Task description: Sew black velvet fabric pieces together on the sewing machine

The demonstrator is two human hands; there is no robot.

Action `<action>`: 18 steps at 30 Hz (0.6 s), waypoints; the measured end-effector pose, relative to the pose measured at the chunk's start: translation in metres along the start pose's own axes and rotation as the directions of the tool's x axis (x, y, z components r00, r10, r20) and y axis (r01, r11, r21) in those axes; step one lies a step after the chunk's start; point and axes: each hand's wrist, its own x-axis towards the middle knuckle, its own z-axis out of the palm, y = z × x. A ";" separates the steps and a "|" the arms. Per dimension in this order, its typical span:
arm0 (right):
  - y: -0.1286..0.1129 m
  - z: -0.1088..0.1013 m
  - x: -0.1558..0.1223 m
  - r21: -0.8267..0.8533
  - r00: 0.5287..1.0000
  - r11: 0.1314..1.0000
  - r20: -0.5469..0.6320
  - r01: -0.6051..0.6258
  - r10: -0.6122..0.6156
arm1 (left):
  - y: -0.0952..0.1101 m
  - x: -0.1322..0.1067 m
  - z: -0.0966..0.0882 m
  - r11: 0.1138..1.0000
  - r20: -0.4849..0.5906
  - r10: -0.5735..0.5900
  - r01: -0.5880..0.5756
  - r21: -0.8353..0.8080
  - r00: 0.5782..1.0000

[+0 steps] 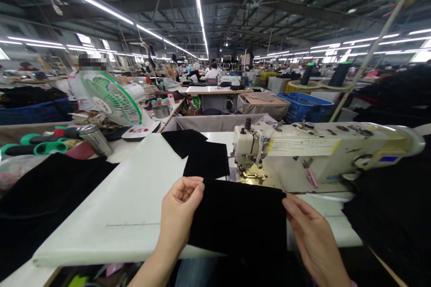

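Black fabric panel [240,219] is held over the near edge of the white tabletop [131,202], pulled out pretty flat: left hand [181,201] is pinching its far left corner, right hand [310,228] has got the far right one. Sewing machine [348,140] sits just past it on the right, and two more black pieces [207,159] lie overlapped, just left of the machine.
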 end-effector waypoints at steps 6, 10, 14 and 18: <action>-0.013 0.010 -0.004 -0.092 0.988 0.984 0.027 0.154 -0.152 | -0.010 0.007 -0.003 0.998 -0.100 0.024 -0.018 0.066 0.995; -0.020 0.020 -0.004 -0.025 0.985 0.987 0.074 0.157 -0.155 | -0.016 0.013 -0.005 1.000 -0.154 0.001 -0.003 -0.014 0.988; -0.018 0.023 -0.001 -0.002 0.984 0.987 0.084 0.159 -0.159 | -0.027 0.014 -0.011 0.997 -0.102 0.069 -0.072 -0.026 0.992; -0.019 0.022 0.000 -0.006 0.974 0.979 0.107 0.203 -0.201 | -0.025 0.018 -0.020 0.968 -0.007 0.223 -0.220 0.121 0.975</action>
